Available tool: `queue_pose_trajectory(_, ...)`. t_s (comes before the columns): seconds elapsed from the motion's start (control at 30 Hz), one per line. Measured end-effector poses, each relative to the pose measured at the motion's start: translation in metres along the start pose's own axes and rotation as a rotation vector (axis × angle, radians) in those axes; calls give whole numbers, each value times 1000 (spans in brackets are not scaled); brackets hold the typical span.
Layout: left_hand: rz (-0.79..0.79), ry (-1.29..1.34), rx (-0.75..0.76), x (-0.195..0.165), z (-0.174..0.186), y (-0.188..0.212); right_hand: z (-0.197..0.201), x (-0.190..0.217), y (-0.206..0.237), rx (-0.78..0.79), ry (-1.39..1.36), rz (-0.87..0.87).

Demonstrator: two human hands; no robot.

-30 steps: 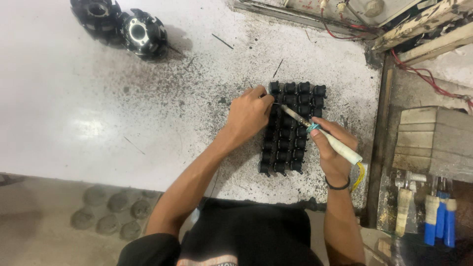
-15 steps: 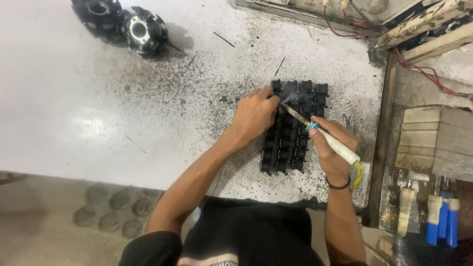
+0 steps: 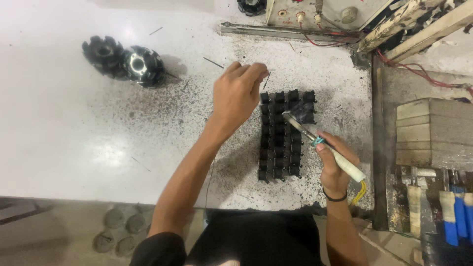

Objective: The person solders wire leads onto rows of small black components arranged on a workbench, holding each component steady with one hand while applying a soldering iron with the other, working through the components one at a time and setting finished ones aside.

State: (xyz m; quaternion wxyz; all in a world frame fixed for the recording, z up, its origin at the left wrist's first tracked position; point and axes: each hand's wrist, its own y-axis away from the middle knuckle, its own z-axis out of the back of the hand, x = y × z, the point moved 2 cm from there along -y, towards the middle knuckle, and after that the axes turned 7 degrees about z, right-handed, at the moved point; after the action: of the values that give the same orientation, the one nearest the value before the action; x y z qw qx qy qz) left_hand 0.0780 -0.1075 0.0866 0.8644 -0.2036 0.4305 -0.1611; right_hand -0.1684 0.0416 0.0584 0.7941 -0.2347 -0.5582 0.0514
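Lying at the far left of the white, soot-speckled desk are two black round toothed metal parts, side by side and touching. Right of them, the left hand hovers above the desk with its fingertips pinched narrowly together on a thin dark wire-like piece, just beside the top left corner of a block of small black square components set in neat rows. Over that block rests the metal tip of a soldering iron with a white handle and a teal collar, and faint smoke shows near the tip. The right hand is wrapped closed around the handle, a black band on its wrist, a yellow cord trailing below. Farther right stand stacked wooden blocks and blue-handled tools.
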Motion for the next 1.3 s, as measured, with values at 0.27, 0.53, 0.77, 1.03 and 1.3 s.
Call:
queue_pose_trajectory(0.27,155,65,309,57,-60,20,6,-1,2,-23,3,32)
queue_pose_trajectory(0.53,132,-54,498,51,-48,22,1,-5,3,-3,-43,-20)
queue_pose_trajectory(0.77,105,40,487,56,-48,21,-1,1,-2,82,10,-33)
queue_pose_trajectory(1.03,32,126,222,46,-32,53,-3,8,-1,155,55,-90)
queue_pose_trajectory(1.3,32,0,153,26,-23,82,-13,11,0,168,81,-92)
